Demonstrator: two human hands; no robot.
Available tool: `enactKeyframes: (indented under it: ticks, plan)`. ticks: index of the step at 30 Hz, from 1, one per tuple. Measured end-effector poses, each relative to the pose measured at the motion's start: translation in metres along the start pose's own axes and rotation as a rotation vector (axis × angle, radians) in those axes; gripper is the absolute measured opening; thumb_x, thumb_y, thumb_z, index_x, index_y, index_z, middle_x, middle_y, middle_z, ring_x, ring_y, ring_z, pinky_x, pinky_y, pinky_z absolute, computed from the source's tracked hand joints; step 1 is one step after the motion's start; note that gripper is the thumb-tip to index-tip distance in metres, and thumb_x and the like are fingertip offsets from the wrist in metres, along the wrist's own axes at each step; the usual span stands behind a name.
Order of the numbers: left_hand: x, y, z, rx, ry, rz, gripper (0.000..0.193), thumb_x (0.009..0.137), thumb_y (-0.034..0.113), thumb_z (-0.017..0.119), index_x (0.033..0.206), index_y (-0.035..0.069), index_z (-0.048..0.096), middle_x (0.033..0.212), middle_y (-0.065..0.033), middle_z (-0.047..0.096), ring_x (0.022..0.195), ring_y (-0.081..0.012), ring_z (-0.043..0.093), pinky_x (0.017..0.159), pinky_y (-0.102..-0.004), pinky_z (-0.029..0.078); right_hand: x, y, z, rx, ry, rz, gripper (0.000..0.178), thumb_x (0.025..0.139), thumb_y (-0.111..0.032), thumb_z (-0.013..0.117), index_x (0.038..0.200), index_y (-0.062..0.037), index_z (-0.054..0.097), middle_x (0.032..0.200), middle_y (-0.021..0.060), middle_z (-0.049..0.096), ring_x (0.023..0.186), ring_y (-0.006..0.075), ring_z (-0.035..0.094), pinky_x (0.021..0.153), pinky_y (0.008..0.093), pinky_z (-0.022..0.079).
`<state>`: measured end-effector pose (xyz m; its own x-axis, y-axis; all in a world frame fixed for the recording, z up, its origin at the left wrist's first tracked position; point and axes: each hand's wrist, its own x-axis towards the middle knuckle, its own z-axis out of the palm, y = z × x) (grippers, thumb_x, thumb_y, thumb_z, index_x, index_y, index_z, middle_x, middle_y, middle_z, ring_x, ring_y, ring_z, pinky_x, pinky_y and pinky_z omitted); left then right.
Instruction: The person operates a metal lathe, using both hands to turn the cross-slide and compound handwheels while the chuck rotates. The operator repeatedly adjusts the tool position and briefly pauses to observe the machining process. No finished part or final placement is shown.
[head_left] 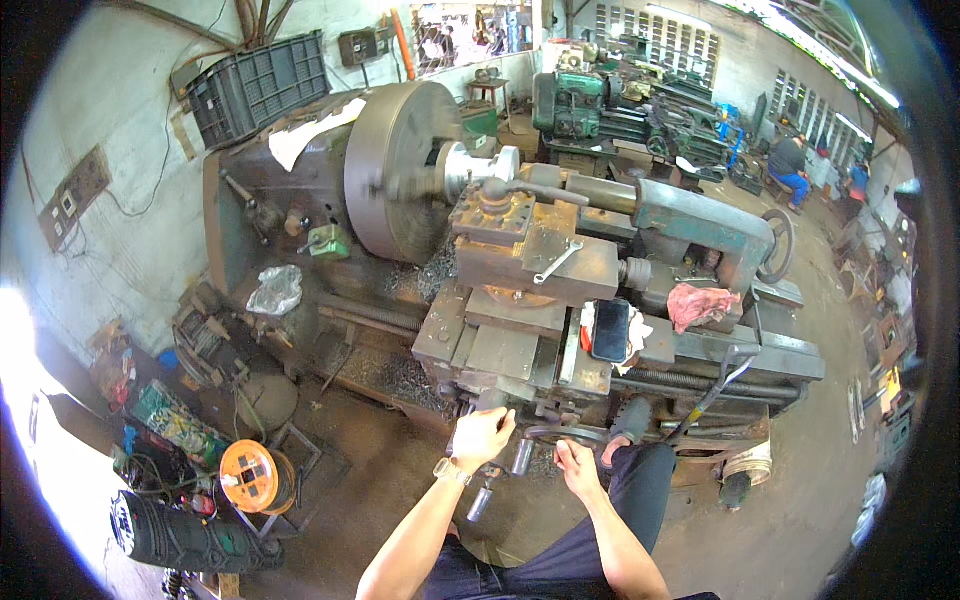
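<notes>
Left hand [484, 438] curled at a lathe carriage [500, 350], palm hidden, right hand [575, 466] curled at a handwheel [560, 431] rim, unclear whether either grips, large chuck [395, 170] face blurred.

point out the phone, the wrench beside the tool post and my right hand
Phone [611, 331]: head view, middle of its dark screen.
Wrench [557, 263]: head view, middle of its shaft.
Right hand [577, 468]: head view, back of the hand.
</notes>
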<state>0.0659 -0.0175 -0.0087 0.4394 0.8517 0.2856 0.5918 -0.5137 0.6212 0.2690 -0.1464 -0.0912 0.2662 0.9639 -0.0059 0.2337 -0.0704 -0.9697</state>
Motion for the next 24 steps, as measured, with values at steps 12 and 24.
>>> enactKeyframes:
  ticks: [12, 24]
  plan:
    - [-0.017, 0.035, -0.022, -0.327, -0.16, -0.125, 0.036, 0.101, 0.027, 0.061, 0.077, 0.002, 0.058, 0.065, -0.0237, 0.054, 0.052, -0.0394, 0.05, 0.05, -0.0434, 0.041, -0.036, -0.067, 0.011, -0.121, 0.004, -0.038, 0.041, 0.105, -0.031, 0.051, 0.08, 0.0, 0.06, 0.063, 0.0143, 0.058, 0.059, 0.0233, 0.059, 0.06, 0.0377, 0.047]
    - [-0.031, 0.026, 0.003, -0.063, -0.041, -0.026, 0.037, 0.099, 0.034, 0.061, 0.073, 0.007, 0.059, 0.065, -0.0182, 0.061, 0.06, -0.0398, 0.063, 0.054, -0.0486, 0.046, -0.055, -0.056, 0.023, -0.213, -0.111, 0.207, 0.046, 0.105, -0.036, 0.052, 0.078, -0.0004, 0.061, 0.064, 0.0188, 0.061, 0.061, 0.032, 0.064, 0.062, 0.0444, 0.048]
